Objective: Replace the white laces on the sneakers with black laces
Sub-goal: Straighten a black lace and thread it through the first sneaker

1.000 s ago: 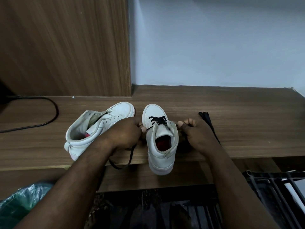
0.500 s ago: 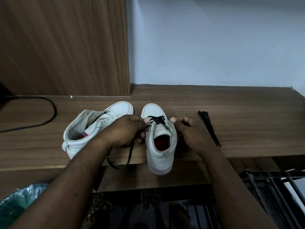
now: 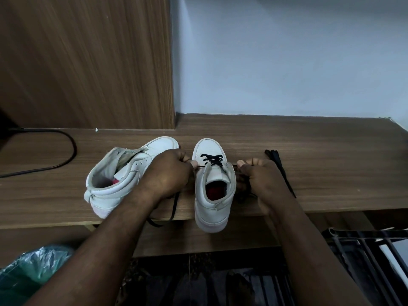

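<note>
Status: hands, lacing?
Left hand, right hand each pinch black lace ends. Upright sneaker laced partway; tipped sneaker unlaced. Spare lace beside right hand, nothing blocking.

A long wooden shelf [image 3: 309,151] is running across the room, and a pale blue-grey wall [image 3: 287,51] is rising behind it. At the back left a tall wood-grain panel [image 3: 88,62] is standing. A black cable [image 3: 74,149] is curving on the shelf. Below, a green plastic bag [image 3: 28,268] is lying at the left, and a black metal rack [image 3: 353,234] is showing at the right. Dim light is falling everywhere.
</note>
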The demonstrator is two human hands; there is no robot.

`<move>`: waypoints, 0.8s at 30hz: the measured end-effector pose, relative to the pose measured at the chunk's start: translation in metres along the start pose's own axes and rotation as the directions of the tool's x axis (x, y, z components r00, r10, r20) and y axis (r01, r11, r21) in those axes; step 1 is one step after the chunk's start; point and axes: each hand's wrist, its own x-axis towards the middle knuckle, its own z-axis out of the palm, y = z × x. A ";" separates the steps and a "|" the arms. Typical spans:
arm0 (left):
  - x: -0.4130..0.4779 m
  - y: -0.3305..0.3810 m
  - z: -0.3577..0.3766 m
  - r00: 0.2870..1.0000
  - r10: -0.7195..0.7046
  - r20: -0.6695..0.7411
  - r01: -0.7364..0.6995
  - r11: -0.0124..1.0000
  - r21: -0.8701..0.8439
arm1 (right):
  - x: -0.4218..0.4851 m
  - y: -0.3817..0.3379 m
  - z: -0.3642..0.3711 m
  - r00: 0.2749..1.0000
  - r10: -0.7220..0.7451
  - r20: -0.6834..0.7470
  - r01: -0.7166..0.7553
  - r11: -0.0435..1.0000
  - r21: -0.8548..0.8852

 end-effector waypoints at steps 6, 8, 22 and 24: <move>0.001 -0.001 -0.003 1.000 -0.005 -0.008 0.005 1.000 0.010 | -0.004 -0.002 -0.001 1.000 -0.008 -0.010 0.008 0.999 0.050; 0.000 0.000 -0.004 0.999 -0.034 -0.006 0.033 0.999 -0.028 | -0.004 -0.003 0.000 1.000 -0.007 -0.012 0.008 0.998 0.063; -0.002 0.005 0.004 0.999 0.032 -0.002 -0.031 0.978 -0.206 | -0.009 -0.008 0.001 0.980 -0.186 0.065 0.194 0.968 -0.160; -0.005 0.010 0.009 0.996 0.047 0.070 -0.036 0.987 -0.158 | -0.013 -0.009 0.004 0.966 -0.217 0.137 0.248 0.927 -0.281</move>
